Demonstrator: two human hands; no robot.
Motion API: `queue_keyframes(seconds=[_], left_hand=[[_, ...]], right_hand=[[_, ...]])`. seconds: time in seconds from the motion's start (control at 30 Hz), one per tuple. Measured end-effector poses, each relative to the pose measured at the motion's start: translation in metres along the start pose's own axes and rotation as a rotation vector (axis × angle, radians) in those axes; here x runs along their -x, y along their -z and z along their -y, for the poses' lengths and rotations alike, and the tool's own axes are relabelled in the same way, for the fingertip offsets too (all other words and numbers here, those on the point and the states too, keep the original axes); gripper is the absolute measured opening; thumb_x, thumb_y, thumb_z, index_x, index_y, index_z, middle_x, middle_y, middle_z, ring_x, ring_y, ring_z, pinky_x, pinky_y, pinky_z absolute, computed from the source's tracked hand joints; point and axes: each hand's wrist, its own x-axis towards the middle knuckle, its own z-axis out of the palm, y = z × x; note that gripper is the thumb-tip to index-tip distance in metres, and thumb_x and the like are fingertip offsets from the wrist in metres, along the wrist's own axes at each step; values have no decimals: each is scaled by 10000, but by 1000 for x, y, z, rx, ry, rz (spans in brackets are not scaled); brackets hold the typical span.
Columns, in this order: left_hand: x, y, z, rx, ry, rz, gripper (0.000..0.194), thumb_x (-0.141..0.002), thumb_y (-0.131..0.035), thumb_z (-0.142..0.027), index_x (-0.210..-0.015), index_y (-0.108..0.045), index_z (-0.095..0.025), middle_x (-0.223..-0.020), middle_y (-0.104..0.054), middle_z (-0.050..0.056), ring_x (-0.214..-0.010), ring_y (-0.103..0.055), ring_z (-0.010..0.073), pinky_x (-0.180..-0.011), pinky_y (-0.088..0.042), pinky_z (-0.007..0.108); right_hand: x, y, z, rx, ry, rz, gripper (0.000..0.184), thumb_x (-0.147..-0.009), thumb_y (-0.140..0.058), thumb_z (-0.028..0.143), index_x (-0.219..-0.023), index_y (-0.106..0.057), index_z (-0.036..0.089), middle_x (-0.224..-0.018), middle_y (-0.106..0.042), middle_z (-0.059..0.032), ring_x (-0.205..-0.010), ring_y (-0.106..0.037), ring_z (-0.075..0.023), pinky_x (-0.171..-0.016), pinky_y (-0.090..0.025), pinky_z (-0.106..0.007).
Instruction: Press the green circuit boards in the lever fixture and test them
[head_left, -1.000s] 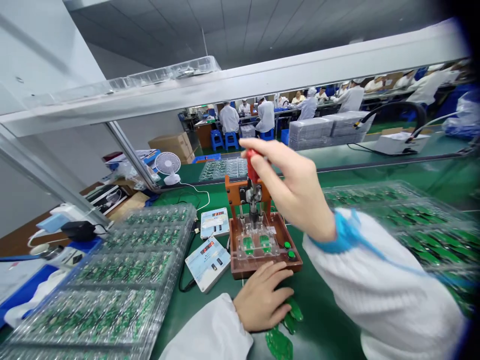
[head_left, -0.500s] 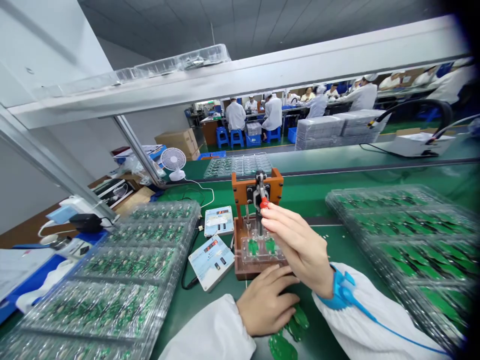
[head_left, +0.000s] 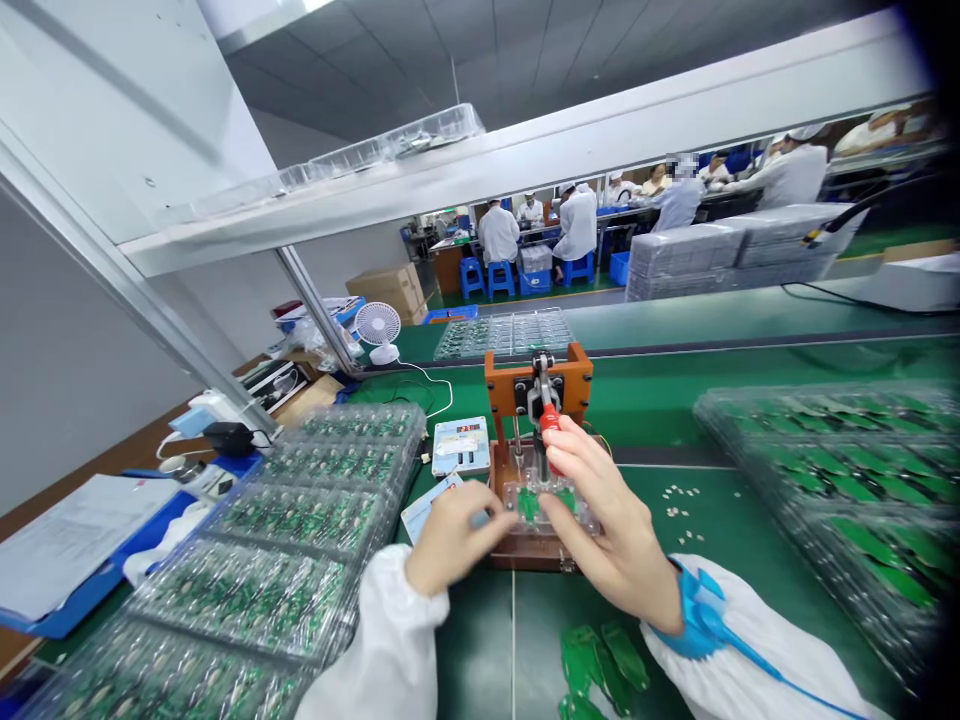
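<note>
My right hand (head_left: 611,515) rests its outstretched fingers against the red lever handle (head_left: 551,425) of an orange-framed toggle-clamp press (head_left: 501,378), thumb spread away below. Under the clamp lies a clear fixture plate (head_left: 589,515) with green circuit boards (head_left: 529,505) in it. My left hand (head_left: 454,535) is smeared by motion just left of the fixture, in front of a tilted meter box (head_left: 420,512). Its thumb and index finger curve toward each other; whether anything is between them I cannot make out. Several green leaf-shaped pieces (head_left: 592,665) lie on the mat near my right sleeve.
Stacked clear trays of boards (head_left: 300,540) stand at left, trays of green pieces (head_left: 847,480) at right. A second meter box (head_left: 460,447), a small white fan (head_left: 378,325) and small white bits (head_left: 681,500) are on the bench. An overhead shelf (head_left: 420,185) crosses above; co-workers sit beyond.
My left hand has lifted off the mat beside the green pieces and moved left and up to the fixture's left side. My right hand stays at the red handle, its thumb now showing. The view has shifted.
</note>
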Motion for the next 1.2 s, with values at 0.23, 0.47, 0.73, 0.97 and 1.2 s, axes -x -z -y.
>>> queue_keyframes(seconds=[0.23,0.47,0.73,0.97,1.2], left_hand=[[-39,40,65,-529,404,624,1058,-526,-982,-343,-1479,-548,-198,-1670,-281,199,-1545,-210,479,-1236,-284,618],[-56,32,69,-568,431,802,1268,-509,-962,-522,-1580,-387,-161,-1712,-118,203,-1579,-26,460,-1258,-169,649],[-51,38,77,-546,435,793,1289,-519,-926,-557,-1604,-334,-194,-1719,-95,184,-1579,-42,453,-1260,-186,619],[-45,48,76,-586,515,825,1341,-500,-940,-510,-1621,-289,-169,-1715,-99,181,-1577,-46,454,-1270,-182,588],[-48,45,77,-593,524,855,1385,-472,-956,-503,-1625,-275,-148,-1715,-93,189,-1573,-28,468,-1271,-179,593]], right_hand=[[2,-2,1,32,-8,-8,781,-961,-557,5,-1621,-310,344,-1580,-501,-29,-1527,-377,-270,-1228,-449,-509],[1,-3,0,33,1,-11,775,-962,-564,5,-1621,-311,327,-1547,-532,-46,-1545,-339,-280,-1221,-454,-530],[0,-2,1,36,10,-5,752,-963,-560,11,-1614,-322,303,-1527,-547,-74,-1542,-346,-278,-1217,-458,-534],[0,-3,0,44,20,-7,737,-973,-556,27,-1614,-317,303,-1524,-549,-77,-1543,-342,-287,-1208,-464,-544],[-1,-2,1,41,25,1,742,-968,-553,17,-1614,-316,293,-1527,-540,-79,-1548,-335,-274,-1219,-455,-518]])
